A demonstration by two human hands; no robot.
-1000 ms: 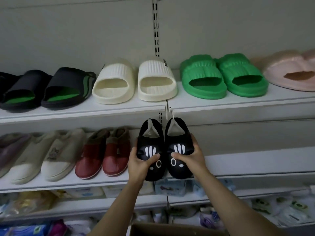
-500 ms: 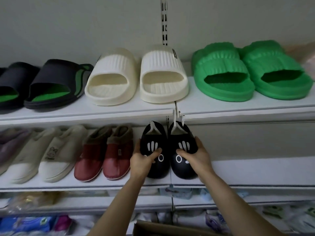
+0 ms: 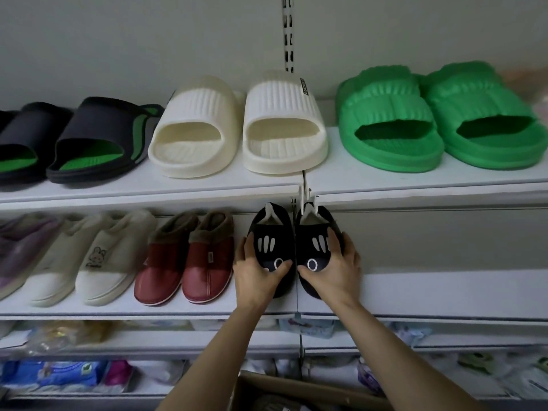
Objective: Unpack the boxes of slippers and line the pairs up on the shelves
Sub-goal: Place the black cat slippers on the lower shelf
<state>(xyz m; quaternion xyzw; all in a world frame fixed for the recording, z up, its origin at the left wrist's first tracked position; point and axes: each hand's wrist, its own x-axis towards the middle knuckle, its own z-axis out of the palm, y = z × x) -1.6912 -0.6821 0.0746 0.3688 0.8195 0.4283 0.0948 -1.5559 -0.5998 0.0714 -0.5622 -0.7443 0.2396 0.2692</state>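
The left hand [image 3: 256,272] and the right hand [image 3: 333,269] each grip one slipper of a black soft fabric pair with white painted eyes and stripes [image 3: 292,247], the fingers curled around the toe parts. The pair sits side by side, the two slippers touching, on the white middle shelf [image 3: 444,292], just beside a dark red pair with brown fleece collar [image 3: 186,259].

Much of the task looks already done. On the upper white shelf [image 3: 415,185] stand black slides with green footbeds [image 3: 68,140], cream ribbed foam slides [image 3: 237,126] and bright green foam slides [image 3: 439,120]. On the middle shelf, beige closed slippers with a small rabbit drawing [image 3: 89,262] and a purple pair (partly out of view) [image 3: 17,247] are lined up.

What is left, I judge: to let the black pair go, and to fill the bare right part of the middle shelf. A brown cardboard box [image 3: 296,393] at the bottom edge seems to have more inside, but I cannot tell what
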